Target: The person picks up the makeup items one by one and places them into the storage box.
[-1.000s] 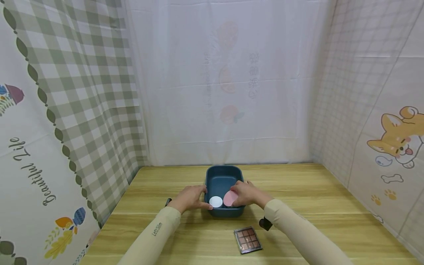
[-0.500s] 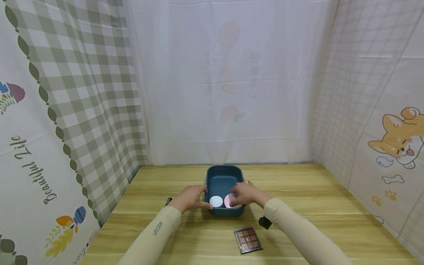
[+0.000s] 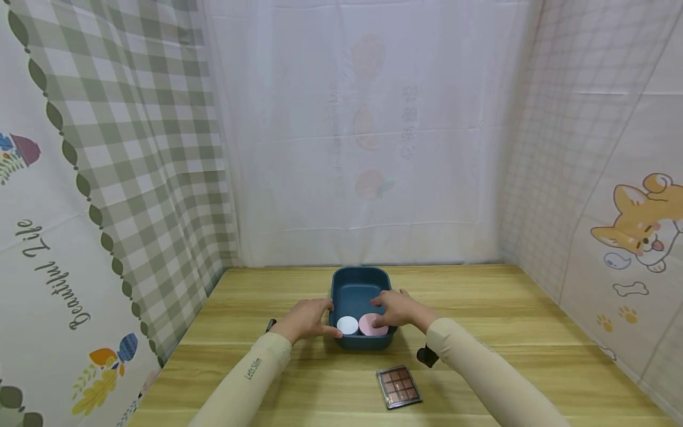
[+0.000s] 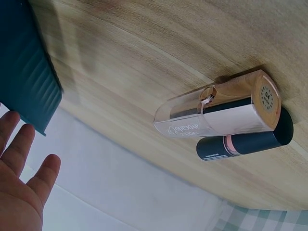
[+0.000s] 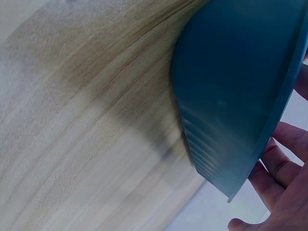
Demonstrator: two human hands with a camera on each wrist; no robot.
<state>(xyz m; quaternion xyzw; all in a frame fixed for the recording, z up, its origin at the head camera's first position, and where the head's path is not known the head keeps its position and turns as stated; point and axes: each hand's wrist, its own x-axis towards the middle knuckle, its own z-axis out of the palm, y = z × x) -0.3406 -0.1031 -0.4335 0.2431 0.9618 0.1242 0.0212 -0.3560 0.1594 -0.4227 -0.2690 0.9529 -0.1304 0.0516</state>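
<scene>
A dark blue plastic bin (image 3: 360,296) stands on the wooden table. Side by side at its near end lie a white round flat piece (image 3: 347,325) and a pink round one (image 3: 368,325). My left hand (image 3: 306,320) rests by the bin's left side, thumb near the front corner, fingertips right at the rim. Its fingers look straight in the left wrist view. My right hand (image 3: 401,309) reaches over the right rim, thumb over the pink piece, index finger apart from it. Other right-hand fingers (image 5: 279,166) sit along the bin's outer wall in the right wrist view.
A makeup palette (image 3: 399,386) with brown pans lies in front of the bin. Near my left wrist are a clear-capped cosmetic tube (image 4: 226,106) and a dark tube (image 4: 248,142). A small black object (image 3: 427,357) shows by my right cuff. Curtains (image 3: 368,148) stand behind.
The pink piece was tilted in my right hand and now lies flat beside the white one. My right thumb and fingers have loosened from it. The left hand has stayed put.
</scene>
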